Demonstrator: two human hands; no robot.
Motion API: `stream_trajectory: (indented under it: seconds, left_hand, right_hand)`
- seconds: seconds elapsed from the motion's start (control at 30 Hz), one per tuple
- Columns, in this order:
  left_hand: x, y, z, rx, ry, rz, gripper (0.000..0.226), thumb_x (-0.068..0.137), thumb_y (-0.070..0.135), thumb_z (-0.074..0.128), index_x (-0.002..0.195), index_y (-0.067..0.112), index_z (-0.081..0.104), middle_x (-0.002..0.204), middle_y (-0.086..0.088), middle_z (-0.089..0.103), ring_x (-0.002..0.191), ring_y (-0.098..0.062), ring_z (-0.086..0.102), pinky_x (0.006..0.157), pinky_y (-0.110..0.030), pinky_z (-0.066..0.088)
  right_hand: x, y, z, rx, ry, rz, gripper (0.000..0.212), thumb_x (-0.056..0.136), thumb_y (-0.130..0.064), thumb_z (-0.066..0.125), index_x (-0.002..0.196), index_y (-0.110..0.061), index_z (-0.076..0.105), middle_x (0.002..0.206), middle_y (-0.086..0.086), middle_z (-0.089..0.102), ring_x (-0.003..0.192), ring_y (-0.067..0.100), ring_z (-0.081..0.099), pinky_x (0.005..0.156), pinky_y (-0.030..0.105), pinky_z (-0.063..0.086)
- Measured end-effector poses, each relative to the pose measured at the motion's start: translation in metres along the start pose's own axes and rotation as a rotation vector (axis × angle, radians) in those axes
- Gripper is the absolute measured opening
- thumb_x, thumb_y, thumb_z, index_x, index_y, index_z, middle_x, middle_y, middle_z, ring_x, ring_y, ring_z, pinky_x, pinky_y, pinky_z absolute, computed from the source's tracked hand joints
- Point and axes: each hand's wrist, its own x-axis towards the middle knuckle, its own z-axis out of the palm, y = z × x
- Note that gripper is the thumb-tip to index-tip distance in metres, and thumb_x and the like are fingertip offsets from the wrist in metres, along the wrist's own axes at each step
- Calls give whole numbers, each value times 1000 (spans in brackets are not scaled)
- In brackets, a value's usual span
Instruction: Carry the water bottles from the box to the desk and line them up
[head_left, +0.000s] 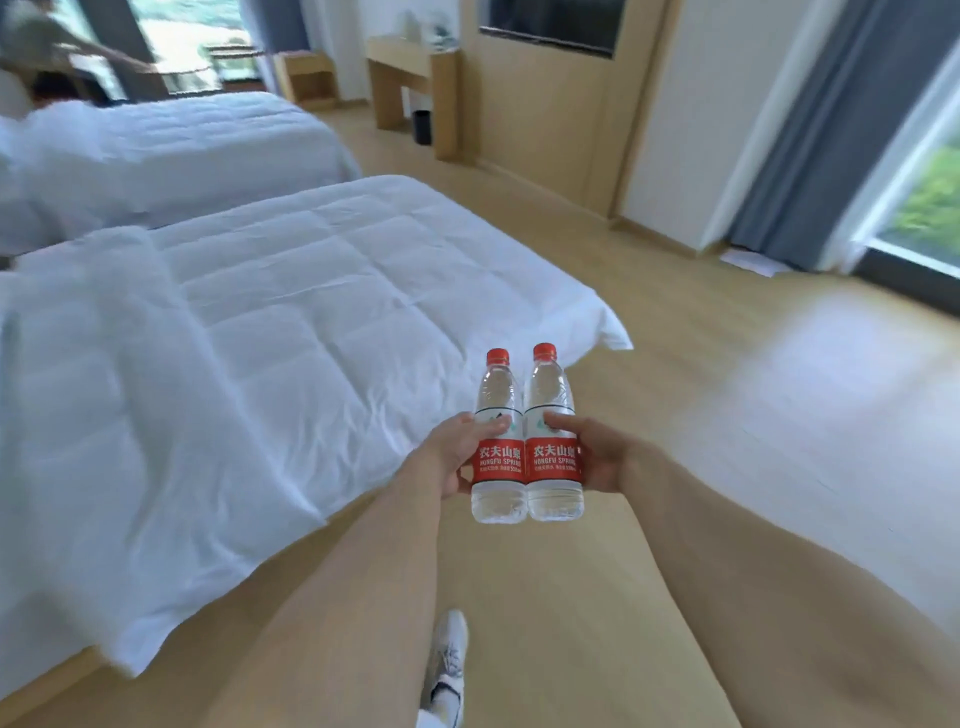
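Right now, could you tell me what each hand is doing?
Left hand: grips the left clear plastic red-capped water bottle.
Right hand: grips the right matching bottle.

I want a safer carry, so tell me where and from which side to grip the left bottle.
Grip the left bottle round its red label band, coming from its outer left side, as the left hand does now. It stands upright, pressed against the right bottle, so only that side is free, and the straight mid-body suits wrapped fingers.
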Motion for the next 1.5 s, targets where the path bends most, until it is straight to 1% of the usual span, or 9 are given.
stream_trajectory:
  seconds: [0.1,0.27,0.43,0.53,0.67,0.9,1.17,1.33,1.5]
  left_hand:
    - [45,22,21,38,-95,-6,50,85,28,81,125,11,57,116,-18,72,105,-38,71,92,-61,55]
    - [118,61,38,88,-214,-35,40,84,27,81,118,23,62,93,-5,78,77,-23,75,64,-41,60]
    - [182,99,54,164,-286,-63,42,82,31,82,118,25,61,104,-8,75,92,-28,73,83,-53,60]
    - [214,120,73,219,-318,-62,40,82,34,81,117,29,62,106,-7,76,96,-28,74,82,-53,60]
    - [249,143,112,287,-369,-53,44,84,35,79,122,24,60,108,-9,75,95,-27,73,75,-45,61]
    - [307,166,198,357,-437,-52,45,85,32,78,125,23,59,112,-12,73,93,-28,71,77,-45,61]
    - [391,205,320,344,-393,-40,42,86,31,79,122,18,62,107,-12,74,89,-28,71,82,-50,60]
    - [435,234,393,327,-358,-47,43,83,29,82,120,19,62,112,-14,73,103,-34,71,91,-59,56]
    - [474,255,445,332,-373,-34,42,82,27,82,118,21,62,108,-9,73,92,-28,70,84,-50,59]
  right_hand:
    - [12,-21,-30,93,64,-14,51,91,-32,69,131,-3,57,124,20,68,104,33,70,82,47,56]
    - [44,-63,-60,193,127,-9,49,93,-33,66,129,-1,57,124,21,68,109,34,67,95,51,52]
    - [72,-102,-81,255,224,-27,54,93,-33,67,135,-2,53,133,21,62,123,35,61,106,54,46]
    - [79,-121,-100,298,254,-33,52,93,-34,66,133,-3,53,131,21,64,122,35,62,105,53,47]
    - [84,-143,-138,339,324,-78,52,91,-34,70,132,-5,55,127,20,67,117,35,65,103,54,49]
    - [93,-177,-222,426,404,-111,54,90,-33,71,134,-6,54,129,20,65,120,35,63,105,56,47]
    - [113,-242,-351,332,434,-113,45,89,-36,71,127,-16,57,124,12,69,115,28,66,100,53,51]
    - [115,-291,-427,312,395,-123,45,89,-40,71,127,-18,57,122,12,69,113,28,66,97,50,54]
    - [123,-331,-486,313,395,-141,45,91,-40,70,127,-16,57,124,15,67,116,30,65,99,53,52]
